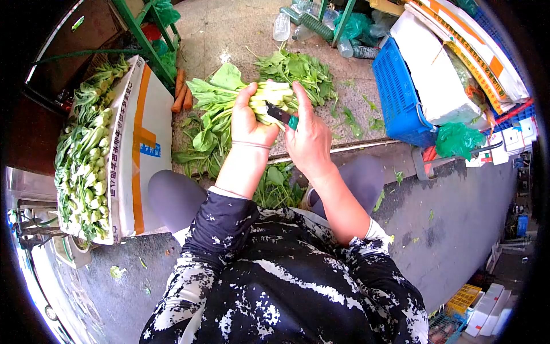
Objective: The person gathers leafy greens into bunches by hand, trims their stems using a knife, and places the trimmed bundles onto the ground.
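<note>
A bunch of leafy greens (223, 92) is held in my left hand (250, 123), its leaves pointing left and its pale cut stems facing right. My right hand (309, 137) is closed around the green handle of a small knife (279, 113), whose dark blade lies against the stems. The index finger of that hand stretches up beside the stem ends. Behind the hands lies a pile of loose leaves (301, 71) on the ground. More leaves (278, 186) lie below, between my knees.
At the left stands a white foam box (154, 189) filled with small greens (86, 178). Carrots (180, 94) lie near a green metal frame (143, 37). A blue crate (398, 97), a green plastic bag (458, 140) and white boxes are at the right. Plastic bottles (282, 27) lie at the back.
</note>
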`<state>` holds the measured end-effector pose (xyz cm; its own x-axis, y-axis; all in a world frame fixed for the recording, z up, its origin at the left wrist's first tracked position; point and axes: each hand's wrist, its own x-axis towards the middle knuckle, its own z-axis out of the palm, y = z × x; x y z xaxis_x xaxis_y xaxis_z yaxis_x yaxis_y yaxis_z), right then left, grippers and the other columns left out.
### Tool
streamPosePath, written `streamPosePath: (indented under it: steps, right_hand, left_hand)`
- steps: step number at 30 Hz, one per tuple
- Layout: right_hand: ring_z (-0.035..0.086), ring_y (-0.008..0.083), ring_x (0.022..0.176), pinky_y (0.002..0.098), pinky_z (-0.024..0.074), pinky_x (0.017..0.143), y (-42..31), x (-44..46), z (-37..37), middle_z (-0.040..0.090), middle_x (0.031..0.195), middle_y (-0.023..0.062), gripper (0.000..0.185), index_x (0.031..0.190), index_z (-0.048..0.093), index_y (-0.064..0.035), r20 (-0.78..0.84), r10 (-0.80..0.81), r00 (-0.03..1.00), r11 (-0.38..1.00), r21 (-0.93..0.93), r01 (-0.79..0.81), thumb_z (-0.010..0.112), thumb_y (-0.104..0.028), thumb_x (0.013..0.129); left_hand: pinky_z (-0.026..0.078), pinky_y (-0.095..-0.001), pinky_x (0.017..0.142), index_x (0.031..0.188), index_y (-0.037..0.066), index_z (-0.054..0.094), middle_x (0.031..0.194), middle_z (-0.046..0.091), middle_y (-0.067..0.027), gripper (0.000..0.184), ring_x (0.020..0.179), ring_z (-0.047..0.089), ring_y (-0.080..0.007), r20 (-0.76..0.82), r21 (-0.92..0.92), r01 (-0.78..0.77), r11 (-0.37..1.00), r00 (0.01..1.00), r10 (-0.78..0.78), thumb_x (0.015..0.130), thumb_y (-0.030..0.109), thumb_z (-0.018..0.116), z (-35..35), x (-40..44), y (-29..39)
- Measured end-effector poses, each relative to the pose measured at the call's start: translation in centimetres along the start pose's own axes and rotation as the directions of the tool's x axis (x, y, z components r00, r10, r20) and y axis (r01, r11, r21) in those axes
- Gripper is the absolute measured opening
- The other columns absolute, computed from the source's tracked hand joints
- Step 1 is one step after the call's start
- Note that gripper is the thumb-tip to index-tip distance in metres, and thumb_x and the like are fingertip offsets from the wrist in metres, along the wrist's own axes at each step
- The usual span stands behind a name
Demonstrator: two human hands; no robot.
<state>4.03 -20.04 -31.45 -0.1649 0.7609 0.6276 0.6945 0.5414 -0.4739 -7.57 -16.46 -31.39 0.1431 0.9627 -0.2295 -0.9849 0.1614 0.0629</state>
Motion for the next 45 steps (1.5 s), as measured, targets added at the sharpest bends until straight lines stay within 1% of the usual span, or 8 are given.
streamPosePath:
  steps: [6, 8, 17, 28, 30, 32, 36, 45]
  right_hand:
    - [0.058, 0.0336, 0.067, 0.0403, 0.0457, 0.058, 1.1, 0.0, 0.1, 0.059, 0.082, 0.0174, 0.07, 0.129, 0.024, -0.0092, 0.159, 0.198, 0.967, 0.979, -0.081, -0.187, 0.057, -0.002, 0.068]
    - [0.058, 0.0347, 0.065, 0.0417, 0.0445, 0.057, 4.4, -0.7, 1.6, 0.058, 0.077, 0.0193, 0.064, 0.127, 0.025, -0.0094, -0.045, 0.53, 0.847, 0.843, -0.083, -0.532, 0.055, -0.002, 0.071]
    - [0.057, 0.0354, 0.06, 0.0429, 0.0437, 0.054, 1.1, -0.7, 0.2, 0.056, 0.069, 0.0188, 0.066, 0.128, 0.022, -0.0094, 0.063, 0.215, 0.975, 0.976, 0.011, -0.216, 0.055, -0.003, 0.07]
    - [0.057, 0.0353, 0.06, 0.044, 0.0435, 0.054, 2.7, -0.5, 1.1, 0.057, 0.07, 0.0182, 0.065, 0.128, 0.02, -0.0123, 0.108, 0.258, 0.96, 0.953, 0.135, -0.271, 0.051, -0.001, 0.072]
    - [0.059, 0.0305, 0.069, 0.0387, 0.0464, 0.062, 4.5, -0.1, 1.6, 0.059, 0.083, 0.0177, 0.053, 0.125, 0.027, -0.0071, 0.144, 0.638, 0.757, 0.74, 0.159, -0.654, 0.049, -0.003, 0.077]
    - [0.059, 0.0266, 0.081, 0.0332, 0.0456, 0.07, 5.8, -1.4, 2.4, 0.058, 0.097, 0.0177, 0.04, 0.119, 0.037, -0.0031, -0.204, 0.394, 0.896, 0.908, 0.236, -0.346, 0.047, -0.003, 0.08]
    - [0.05, 0.0059, 0.063, 0.0237, 0.0429, 0.056, 1.2, -1.0, -0.2, 0.059, 0.086, 0.0026, 0.024, 0.103, 0.054, -0.0043, -0.042, 0.258, 0.965, 0.719, 0.676, -0.162, 0.058, -0.006, 0.08]
    - [0.046, 0.0167, 0.05, 0.027, 0.0365, 0.046, 2.2, -0.4, 0.0, 0.045, 0.057, 0.0044, 0.032, 0.093, 0.063, -0.0128, -0.076, -0.184, 0.98, 0.949, 0.245, 0.197, 0.064, 0.004, 0.067]
  left_hand:
    - [0.042, -0.0387, 0.086, 0.097, -0.002, 0.05, 0.094, 0.057, -0.0122, 0.025, 0.091, 0.054, -0.026, -0.009, 0.092, -0.117, 0.989, 0.993, 0.118, 0.078, 0.014, 0.054, 0.2, -0.4, -0.5]
    - [0.042, -0.0392, 0.086, 0.098, -0.002, 0.05, 0.095, 0.057, -0.0121, 0.027, 0.091, 0.054, -0.0254, 0.014, 0.082, -0.106, 0.991, 0.994, 0.105, 0.078, 0.014, 0.054, 0.0, -0.2, -0.3]
    - [0.043, -0.0395, 0.084, 0.099, -0.001, 0.049, 0.095, 0.057, -0.0118, 0.027, 0.089, 0.055, -0.0258, 0.01, 0.056, -0.044, 0.997, 0.999, 0.044, 0.079, 0.018, 0.052, -0.3, -0.1, -0.7]
    - [0.04, -0.0413, 0.09, 0.101, -0.003, 0.047, 0.097, 0.056, -0.0126, 0.027, 0.099, 0.051, -0.0306, 0.033, -0.039, 0.036, 0.999, 0.999, -0.035, 0.079, 0.013, 0.052, -1.0, -0.1, -0.9]
    - [0.04, -0.0417, 0.089, 0.097, -0.002, 0.049, 0.095, 0.057, -0.0126, 0.024, 0.097, 0.052, -0.0295, 0.043, -0.015, 0.03, 0.999, 0.999, -0.029, 0.078, 0.013, 0.053, -0.8, -0.4, -0.9]
    - [0.041, -0.0412, 0.088, 0.095, -0.001, 0.05, 0.094, 0.057, -0.0121, 0.022, 0.096, 0.052, -0.0288, 0.08, 0.013, 0.011, 1.0, 0.997, -0.012, 0.078, 0.013, 0.054, -1.4, -0.1, -0.8]
    - [0.042, -0.0393, 0.086, 0.091, 0.001, 0.053, 0.09, 0.058, -0.0106, 0.019, 0.09, 0.054, -0.0267, 0.136, 0.083, -0.069, 0.994, 0.989, 0.057, 0.077, 0.014, 0.056, -2.3, 0.4, -1.0]
    - [0.048, -0.035, 0.072, 0.085, 0.004, 0.056, 0.08, 0.059, -0.0092, 0.013, 0.074, 0.057, -0.0222, 0.098, 0.175, -0.144, 0.974, 0.987, 0.129, 0.077, 0.014, 0.058, -2.5, 0.2, -1.0]
